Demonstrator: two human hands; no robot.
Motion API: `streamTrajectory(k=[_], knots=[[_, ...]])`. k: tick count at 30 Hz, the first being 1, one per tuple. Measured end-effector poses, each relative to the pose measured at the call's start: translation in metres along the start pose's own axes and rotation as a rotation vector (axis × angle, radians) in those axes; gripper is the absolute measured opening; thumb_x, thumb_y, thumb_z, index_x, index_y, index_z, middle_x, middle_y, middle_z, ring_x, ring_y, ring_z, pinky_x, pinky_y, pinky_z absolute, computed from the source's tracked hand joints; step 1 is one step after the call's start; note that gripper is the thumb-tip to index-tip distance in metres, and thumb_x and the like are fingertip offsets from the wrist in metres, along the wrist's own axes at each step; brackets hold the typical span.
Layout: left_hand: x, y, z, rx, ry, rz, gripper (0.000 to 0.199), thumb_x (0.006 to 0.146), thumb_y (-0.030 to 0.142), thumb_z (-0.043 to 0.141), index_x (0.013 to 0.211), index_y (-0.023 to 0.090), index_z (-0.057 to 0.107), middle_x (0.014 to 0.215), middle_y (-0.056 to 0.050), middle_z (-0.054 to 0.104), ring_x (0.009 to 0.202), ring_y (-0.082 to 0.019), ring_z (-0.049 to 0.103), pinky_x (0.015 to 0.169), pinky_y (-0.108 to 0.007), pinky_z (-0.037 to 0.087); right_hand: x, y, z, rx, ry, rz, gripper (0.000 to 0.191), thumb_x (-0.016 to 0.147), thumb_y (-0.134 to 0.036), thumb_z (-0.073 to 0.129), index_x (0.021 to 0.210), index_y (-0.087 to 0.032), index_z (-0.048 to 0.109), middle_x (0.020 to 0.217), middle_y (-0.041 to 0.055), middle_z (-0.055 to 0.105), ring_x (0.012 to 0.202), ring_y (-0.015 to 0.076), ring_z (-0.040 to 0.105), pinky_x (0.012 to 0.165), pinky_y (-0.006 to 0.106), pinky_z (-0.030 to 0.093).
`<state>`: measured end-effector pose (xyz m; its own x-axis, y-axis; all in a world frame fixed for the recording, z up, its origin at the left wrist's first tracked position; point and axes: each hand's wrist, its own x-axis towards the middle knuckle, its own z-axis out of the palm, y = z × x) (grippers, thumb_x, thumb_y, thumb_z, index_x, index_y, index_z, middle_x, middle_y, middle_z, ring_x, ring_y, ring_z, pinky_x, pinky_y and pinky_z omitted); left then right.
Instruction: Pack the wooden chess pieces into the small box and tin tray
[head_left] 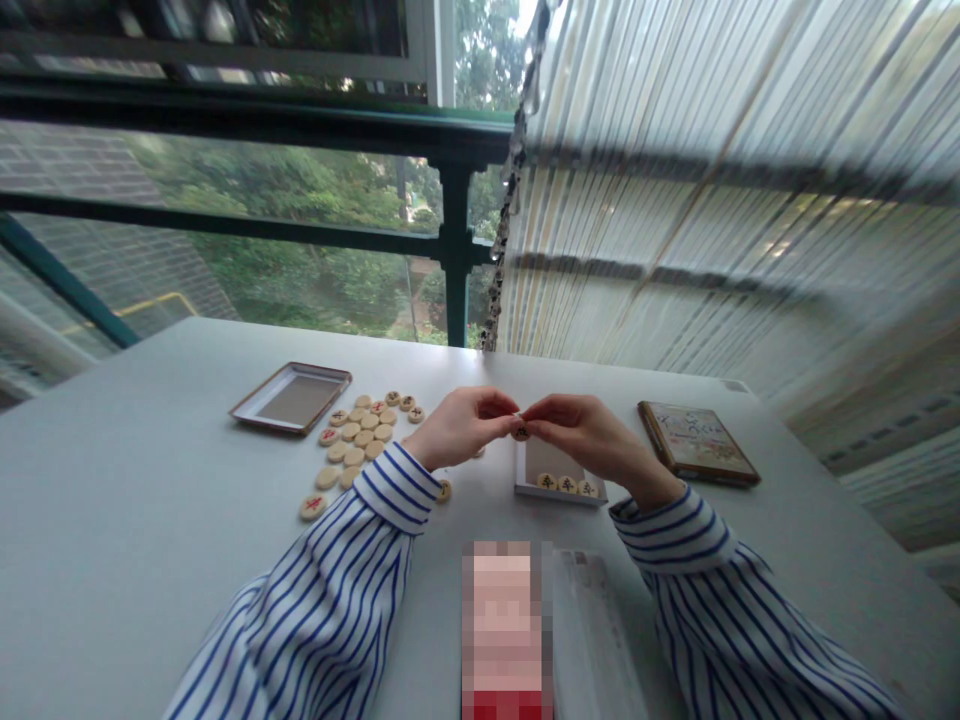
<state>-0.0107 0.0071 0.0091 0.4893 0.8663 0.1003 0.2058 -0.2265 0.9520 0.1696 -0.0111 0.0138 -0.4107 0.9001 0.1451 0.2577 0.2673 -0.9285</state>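
Between the fingertips of both hands is a round xiangqi piece [521, 431] with a dark character on it. My left hand [469, 425] pinches it from the left, and my right hand [574, 430] pinches it from the right. Both hands are closed at the fingertips. Under my right hand lies a shallow open box [532, 491], partly hidden by that hand. Three pieces with dark characters [568, 485] lie in a row along its near side. Left of my left hand, several loose wooden pieces [364, 438] are scattered, some blank side up, others showing red or dark characters.
A shallow box lid or tray [255, 427] lies at the table's far left. On the right is a closed decorated box [701, 440]. A clear plastic sheet or bag [596, 620] lies near the front beside a blurred-out patch. Railing and string curtain stand behind the white table [150, 500].
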Motion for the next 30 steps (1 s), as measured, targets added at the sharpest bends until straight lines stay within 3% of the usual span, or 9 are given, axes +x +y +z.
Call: streamTrajectory(k=[12,21,30], knots=[[0.002,-0.003,0.003,0.053,0.082,-0.011,0.022,0.074,0.028,0.059,0.085,0.01,0.063,0.072,-0.006,0.065,0.066,-0.013,0.059,0.062,-0.026,0.049,0.001,0.008,0.0,0.013,-0.022,0.059,0.021,0.074,-0.027,0.061,0.092,-0.016,0.059,0.092,0.0084,0.067,0.083,0.0161,0.063,0.076,0.033,0.05],[0.001,-0.001,0.005,0.037,0.007,-0.038,0.027,0.075,0.03,0.057,0.091,0.009,0.064,0.075,-0.008,0.067,0.07,-0.014,0.06,0.063,-0.024,0.047,0.002,0.008,-0.001,-0.029,0.011,0.026,0.021,0.076,-0.031,0.059,0.088,-0.015,0.06,0.084,0.0073,0.068,0.08,0.0163,0.063,0.075,0.033,0.05],[0.0,0.0,0.005,0.11,0.054,-0.064,0.027,0.072,0.035,0.06,0.084,0.011,0.065,0.071,-0.007,0.066,0.062,-0.012,0.058,0.047,-0.019,0.042,0.002,0.011,-0.001,-0.119,0.047,0.01,0.019,0.076,-0.031,0.058,0.087,-0.016,0.062,0.084,0.0068,0.068,0.078,0.0157,0.063,0.073,0.033,0.051]])
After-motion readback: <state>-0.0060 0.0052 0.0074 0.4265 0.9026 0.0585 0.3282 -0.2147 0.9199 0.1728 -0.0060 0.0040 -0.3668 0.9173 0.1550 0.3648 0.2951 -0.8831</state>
